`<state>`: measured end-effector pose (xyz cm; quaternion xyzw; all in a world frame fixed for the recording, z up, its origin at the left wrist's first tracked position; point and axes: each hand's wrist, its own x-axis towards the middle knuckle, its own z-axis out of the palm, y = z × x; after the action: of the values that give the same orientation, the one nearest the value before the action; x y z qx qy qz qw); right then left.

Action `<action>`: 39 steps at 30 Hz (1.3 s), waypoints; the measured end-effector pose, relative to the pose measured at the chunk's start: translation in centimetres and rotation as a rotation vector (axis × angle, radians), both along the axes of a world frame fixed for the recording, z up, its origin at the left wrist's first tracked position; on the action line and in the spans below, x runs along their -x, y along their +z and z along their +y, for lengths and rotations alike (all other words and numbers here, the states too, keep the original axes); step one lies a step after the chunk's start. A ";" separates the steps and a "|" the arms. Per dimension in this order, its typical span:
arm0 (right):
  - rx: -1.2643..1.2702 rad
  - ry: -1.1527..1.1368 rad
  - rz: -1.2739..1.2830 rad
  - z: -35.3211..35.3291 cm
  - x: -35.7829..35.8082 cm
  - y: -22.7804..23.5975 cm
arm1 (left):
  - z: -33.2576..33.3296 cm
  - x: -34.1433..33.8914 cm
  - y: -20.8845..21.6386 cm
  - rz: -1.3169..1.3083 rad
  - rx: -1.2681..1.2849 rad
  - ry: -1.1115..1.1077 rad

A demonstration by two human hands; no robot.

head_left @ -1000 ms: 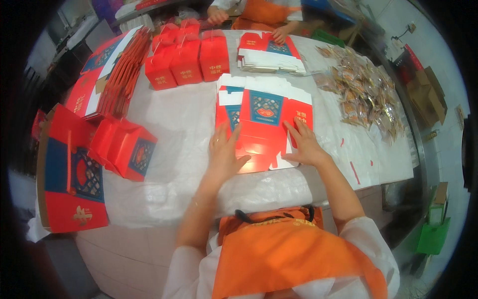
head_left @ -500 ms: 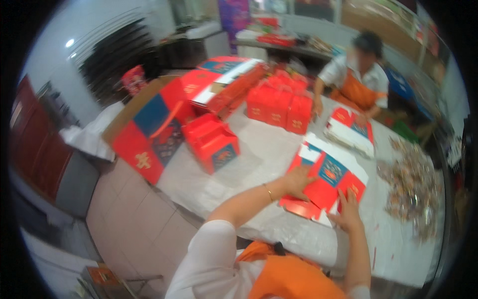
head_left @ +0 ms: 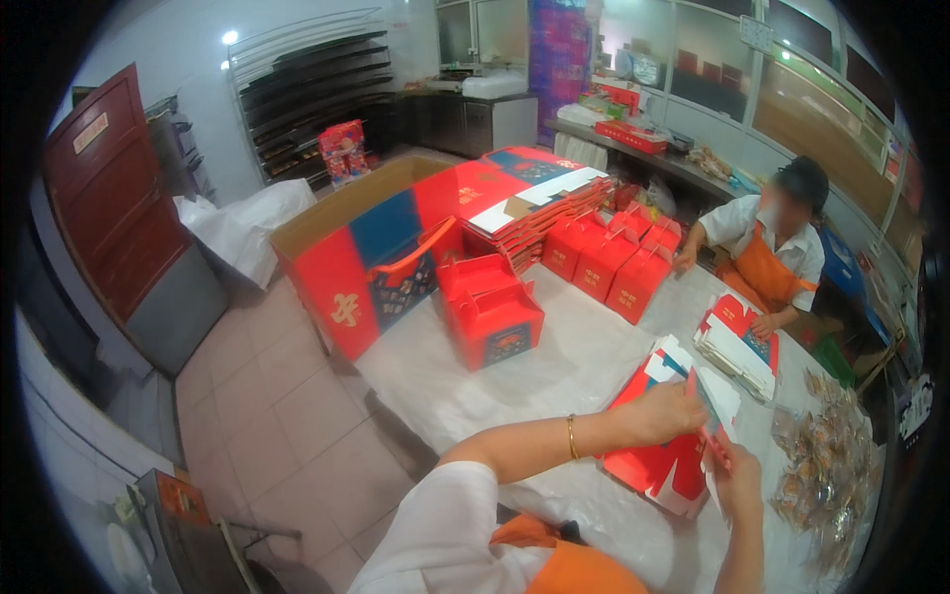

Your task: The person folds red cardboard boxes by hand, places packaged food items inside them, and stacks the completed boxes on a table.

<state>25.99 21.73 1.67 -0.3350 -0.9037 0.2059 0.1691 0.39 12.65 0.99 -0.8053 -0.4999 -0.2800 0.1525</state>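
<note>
My left hand (head_left: 661, 414), a bracelet on its wrist, is closed on the upper part of a red and blue cardboard box blank (head_left: 709, 411). My right hand (head_left: 736, 477) pinches the same blank at its lower right edge. The blank is raised and bent between both hands, seen nearly edge-on. Beneath it, more flat box blanks (head_left: 638, 465) with white flaps lie on the covered table. Left of them stand red folded gift boxes with handles (head_left: 500, 322).
A large open red carton (head_left: 322, 267) and a stack of flat blanks (head_left: 520, 218) occupy the far left. Several red gift boxes (head_left: 614, 262) stand farther back. Across the table a person (head_left: 777, 247) touches another blank pile (head_left: 737, 346). Small wrapped packets (head_left: 826, 460) lie at right.
Both hands, earlier spread flat on the blanks, have closed on one and lifted it, bending it. My view has turned left, so the scene sits farther right and lower.
</note>
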 end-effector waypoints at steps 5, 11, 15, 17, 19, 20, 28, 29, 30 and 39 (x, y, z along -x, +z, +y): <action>-0.192 0.063 -0.131 -1.3 -0.6 5.6 | -1.8 -0.3 6.8 -0.467 -0.059 -0.072; -0.186 -0.002 -0.149 -0.8 -3.2 9.5 | -0.2 2.0 7.1 -0.860 0.192 -0.183; 0.045 0.001 -0.060 0.5 -1.9 7.2 | -4.2 3.1 5.9 -0.803 0.173 -0.104; 0.165 -0.030 0.048 1.3 -1.8 7.8 | -3.6 2.6 7.2 -0.850 0.263 -0.078; 0.308 -0.081 0.127 1.6 -2.7 6.7 | -3.0 2.3 5.3 -0.932 0.394 -0.045; 0.379 -0.094 0.168 1.7 -2.9 6.0 | -2.8 2.0 4.3 -0.997 0.399 -0.062; 0.820 -0.147 0.458 1.2 -2.6 2.7 | -2.7 4.4 1.2 -0.914 0.391 -0.003; 0.870 -0.153 0.485 1.3 -2.6 2.3 | -2.9 4.6 1.1 -0.912 0.450 0.023; 0.916 -0.159 0.514 1.3 -2.6 2.0 | -2.9 4.8 1.2 -0.910 0.510 0.050; 1.018 -0.315 0.704 -0.8 -3.0 -1.1 | -1.4 5.9 1.2 -0.919 0.753 0.090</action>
<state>28.94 20.94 0.58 -0.4145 -0.5231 0.6799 0.3037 -5.53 11.29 2.22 -0.5782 -0.6134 -0.3964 -0.3638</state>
